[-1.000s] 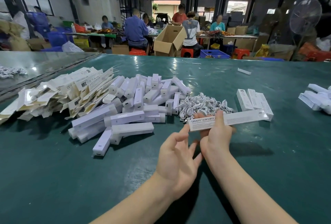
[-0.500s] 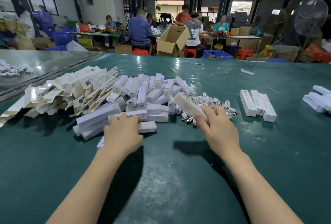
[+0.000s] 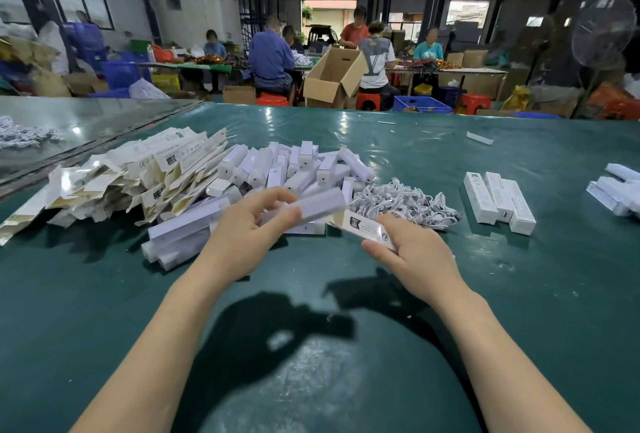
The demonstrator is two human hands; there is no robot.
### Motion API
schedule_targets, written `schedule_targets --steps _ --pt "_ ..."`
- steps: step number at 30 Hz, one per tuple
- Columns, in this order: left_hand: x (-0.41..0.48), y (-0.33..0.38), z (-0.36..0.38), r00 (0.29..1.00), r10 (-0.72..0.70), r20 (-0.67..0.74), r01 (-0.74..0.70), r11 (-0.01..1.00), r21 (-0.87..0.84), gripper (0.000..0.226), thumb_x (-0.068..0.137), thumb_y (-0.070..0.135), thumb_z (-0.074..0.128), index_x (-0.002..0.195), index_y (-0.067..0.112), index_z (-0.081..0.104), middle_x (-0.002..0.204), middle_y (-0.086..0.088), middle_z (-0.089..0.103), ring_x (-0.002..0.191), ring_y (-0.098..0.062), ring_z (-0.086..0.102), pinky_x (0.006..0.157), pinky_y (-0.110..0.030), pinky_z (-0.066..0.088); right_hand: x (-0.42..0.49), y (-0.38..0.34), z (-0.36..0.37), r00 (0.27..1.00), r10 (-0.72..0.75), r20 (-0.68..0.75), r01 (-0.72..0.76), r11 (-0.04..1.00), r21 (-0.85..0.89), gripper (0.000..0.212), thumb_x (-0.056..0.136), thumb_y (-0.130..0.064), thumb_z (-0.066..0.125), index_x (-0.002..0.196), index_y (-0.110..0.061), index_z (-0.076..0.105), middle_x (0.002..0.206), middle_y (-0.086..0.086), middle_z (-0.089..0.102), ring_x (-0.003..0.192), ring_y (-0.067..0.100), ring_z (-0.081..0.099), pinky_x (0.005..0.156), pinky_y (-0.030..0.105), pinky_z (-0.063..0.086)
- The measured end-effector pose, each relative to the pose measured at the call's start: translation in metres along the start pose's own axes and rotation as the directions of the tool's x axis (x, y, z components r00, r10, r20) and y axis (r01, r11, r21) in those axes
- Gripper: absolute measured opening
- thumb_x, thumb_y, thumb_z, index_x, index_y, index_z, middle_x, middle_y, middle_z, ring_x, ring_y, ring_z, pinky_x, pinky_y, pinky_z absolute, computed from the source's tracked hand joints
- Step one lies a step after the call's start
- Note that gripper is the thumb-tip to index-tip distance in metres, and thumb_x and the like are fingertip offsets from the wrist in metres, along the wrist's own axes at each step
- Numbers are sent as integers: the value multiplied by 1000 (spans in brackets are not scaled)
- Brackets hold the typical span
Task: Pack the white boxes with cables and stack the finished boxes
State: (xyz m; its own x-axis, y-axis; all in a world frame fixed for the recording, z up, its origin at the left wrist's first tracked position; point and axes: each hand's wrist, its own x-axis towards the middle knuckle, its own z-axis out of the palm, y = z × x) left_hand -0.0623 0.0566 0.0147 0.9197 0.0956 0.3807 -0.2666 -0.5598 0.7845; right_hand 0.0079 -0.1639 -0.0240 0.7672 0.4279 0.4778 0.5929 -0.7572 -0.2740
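Note:
My left hand (image 3: 244, 238) grips a long white inner tray (image 3: 320, 205), lifted just above the pile of white trays (image 3: 294, 169). My right hand (image 3: 415, 259) holds a printed white box sleeve (image 3: 363, 230) by its near end, its far end close to the tray's tip. A heap of coiled white cables (image 3: 401, 200) lies right behind my right hand. Three finished boxes (image 3: 498, 200) lie side by side to the right.
Flattened box sleeves (image 3: 114, 179) are heaped at the left on the green table (image 3: 519, 294). More white boxes (image 3: 620, 190) lie at the right edge. A single white strip (image 3: 479, 138) lies far back. People work at tables beyond, near a cardboard carton (image 3: 332, 79).
My left hand picked a tray out of the pile and brought it toward the middle. My right hand drew the box sleeve back toward me, meeting the tray.

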Motion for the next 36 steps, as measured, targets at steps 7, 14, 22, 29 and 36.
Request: schedule_targets --steps 7,14,22,29,36 --pt "0 -7 -8 998 54 -19 -52 996 75 9 71 44 71 79 43 68 92 15 66 83 -14 59 74 -27 44 -1 3 4 995 -16 98 19 1000 -23 52 74 -72 13 69 -26 37 62 -7 42 71 19 45 72 33 25" --pt "3 -16 -16 997 77 16 -78 995 68 19 72 26 75 84 40 69 92 11 63 84 2 57 71 -6 38 -3 2 2 998 -40 42 39 999 25 52 72 -74 16 61 -24 26 54 -6 37 61 18 40 64 32 23" --pt "4 -16 -10 988 155 -24 -151 983 108 34 71 12 78 84 40 65 90 8 56 78 0 51 59 -10 36 -1 4 1 998 -38 56 38 999 -4 69 66 -78 10 78 -20 47 65 -5 47 70 18 47 66 32 24" --pt "-1 -12 22 986 162 30 -164 982 94 43 76 19 71 93 39 37 100 8 38 87 -5 47 76 -2 33 -2 -11 9 999 -10 51 14 996 -90 56 71 -79 12 63 -25 23 61 -10 37 68 16 39 67 33 20" --pt "2 -12 38 965 -29 -260 -38 968 -247 35 81 8 67 90 32 44 95 9 50 59 4 50 69 -22 48 -2 -20 8 994 65 -87 -72 994 -84 43 85 -65 32 74 -23 28 74 -5 46 80 26 54 60 33 24"
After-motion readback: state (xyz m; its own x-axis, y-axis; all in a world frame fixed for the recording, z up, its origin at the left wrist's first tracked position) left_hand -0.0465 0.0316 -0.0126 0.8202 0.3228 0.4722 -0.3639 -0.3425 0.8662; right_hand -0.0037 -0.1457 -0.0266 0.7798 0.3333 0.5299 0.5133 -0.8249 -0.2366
